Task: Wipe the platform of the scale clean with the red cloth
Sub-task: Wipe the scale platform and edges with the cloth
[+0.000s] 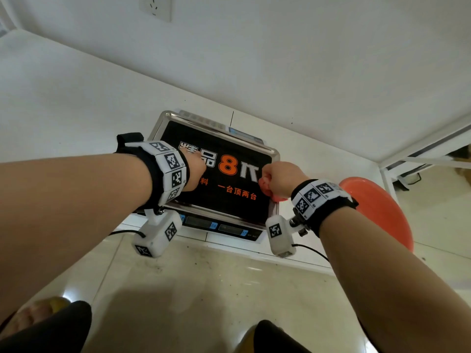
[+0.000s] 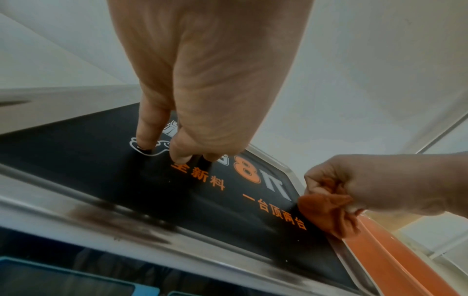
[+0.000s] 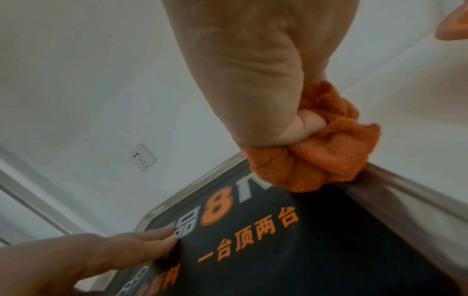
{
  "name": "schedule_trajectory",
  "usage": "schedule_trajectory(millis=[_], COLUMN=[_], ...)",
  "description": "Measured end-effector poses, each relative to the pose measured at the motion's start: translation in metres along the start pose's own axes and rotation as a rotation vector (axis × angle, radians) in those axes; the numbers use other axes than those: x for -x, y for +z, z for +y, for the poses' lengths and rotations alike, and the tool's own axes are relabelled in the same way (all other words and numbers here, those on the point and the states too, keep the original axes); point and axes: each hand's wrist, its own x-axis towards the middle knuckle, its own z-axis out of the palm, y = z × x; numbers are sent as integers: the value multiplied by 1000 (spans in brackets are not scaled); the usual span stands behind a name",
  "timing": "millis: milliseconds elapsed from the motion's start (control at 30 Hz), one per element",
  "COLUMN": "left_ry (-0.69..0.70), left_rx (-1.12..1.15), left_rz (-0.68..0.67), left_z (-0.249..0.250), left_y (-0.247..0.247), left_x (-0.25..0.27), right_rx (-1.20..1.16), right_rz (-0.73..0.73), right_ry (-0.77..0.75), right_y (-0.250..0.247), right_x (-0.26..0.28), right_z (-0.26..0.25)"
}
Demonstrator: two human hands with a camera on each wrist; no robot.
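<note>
The scale stands on a white table, its steel platform covered by a black sheet with orange and white print. My left hand presses straight fingers on the platform's left part. My right hand is a fist that grips the bunched red cloth at the platform's right edge, the cloth touching the rim.
An orange round stool stands right of the table. The scale's display panel faces me at the front edge. A wall socket sits high on the wall. A white frame runs at the far right.
</note>
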Motion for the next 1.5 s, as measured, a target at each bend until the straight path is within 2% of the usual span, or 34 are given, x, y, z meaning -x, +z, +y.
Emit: schedule_trajectory(millis=[67, 200, 333, 433, 633, 733, 767, 900, 1000, 1033, 1133, 1300, 1333, 1400, 1433, 1500], left_ry=[-2, 15, 22, 21, 25, 19, 17, 7, 0, -1, 7, 14, 18, 24, 25, 29], left_rx=[-1, 8, 16, 22, 4, -4, -9, -13, -10, -11, -18, -15, -15, -7, -5, -7], left_rz=[4, 30, 44, 34, 22, 12, 9, -9, -19, -23, -25, -25, -25, -32, -33, -40], left_z=[0, -1, -3, -2, -4, -1, 0, -1, -1, -1, -1, -3, -4, -6, -6, -6], left_y=[0, 2, 1, 1, -2, -2, -3, -4, -4, -4, -5, -5, -5, -4, -5, -6], left_x=[1, 6, 8, 8, 10, 10, 11, 13, 13, 13, 12, 13, 13, 13, 13, 13], right_rx=[-97, -462, -591, -580, -653, -464, -409, -264, -448, -496, -630, -1144, -1199, -1229, -1179, -1017], right_rz=[-112, -524, -651, -642, -417, -205, -180, -310, -550, -581, -555, -662, -638, -497, -414, -363], right_ry=[55, 164, 162, 135, 124, 107, 99, 143, 220, 236, 235, 89, 73, 146, 186, 229], right_y=[2, 1, 5, 8, 0, -3, -2, 3, 1, 2, 1, -2, -5, -9, -11, -10], right_x=[7, 24, 31, 29, 29, 29, 28, 32, 40, 39, 36, 35, 35, 31, 29, 33], right_z=[-4, -15, -19, -23, -8, -3, -3, -13, -19, -18, -22, -24, -19, -1, 7, 15])
